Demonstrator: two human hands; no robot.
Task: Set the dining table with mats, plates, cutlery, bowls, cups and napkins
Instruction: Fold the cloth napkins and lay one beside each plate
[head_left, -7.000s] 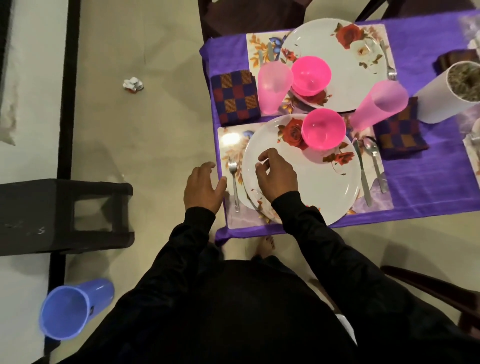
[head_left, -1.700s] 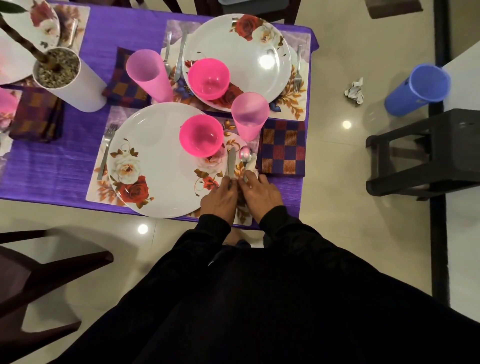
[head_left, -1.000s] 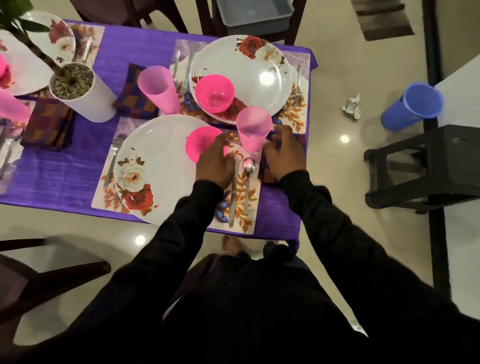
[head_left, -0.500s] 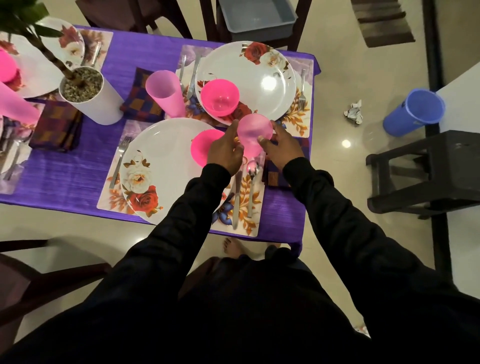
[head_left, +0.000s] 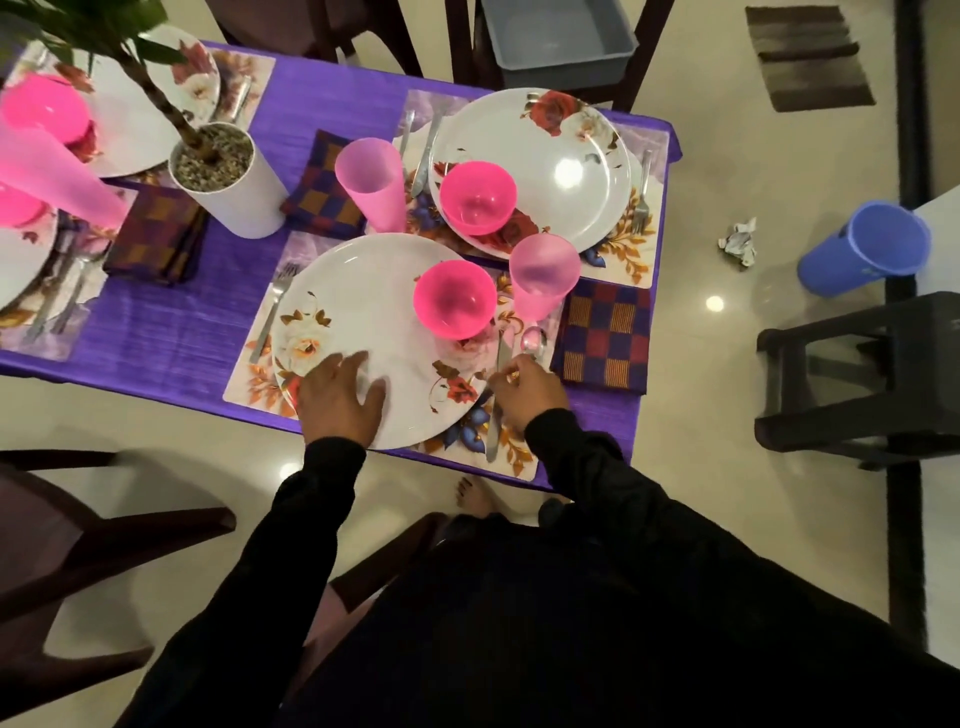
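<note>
The near white floral plate (head_left: 363, 306) lies on a floral mat (head_left: 511, 452) on the purple table. My left hand (head_left: 340, 397) rests flat on the plate's front rim, fingers spread. A pink bowl (head_left: 454, 300) sits on the plate and a pink cup (head_left: 543, 275) stands just right of it. My right hand (head_left: 527, 387) is over the knife (head_left: 496, 415) and spoon (head_left: 532, 340) beside the plate, fingertips on their handles. A checked napkin (head_left: 605, 338) lies at the right. A fork (head_left: 270, 317) lies left of the plate.
A second set place with plate (head_left: 540, 161), pink bowl (head_left: 478, 196) and pink cup (head_left: 371, 182) lies behind. A white plant pot (head_left: 228, 176) stands centre-left. Dark chairs surround the table; a blue cup (head_left: 862, 249) and black stool (head_left: 862, 374) are at the right.
Both hands have come back from the pink cup toward me. The left now lies on the plate's rim and the right is on the cutlery handles. The cup stands alone.
</note>
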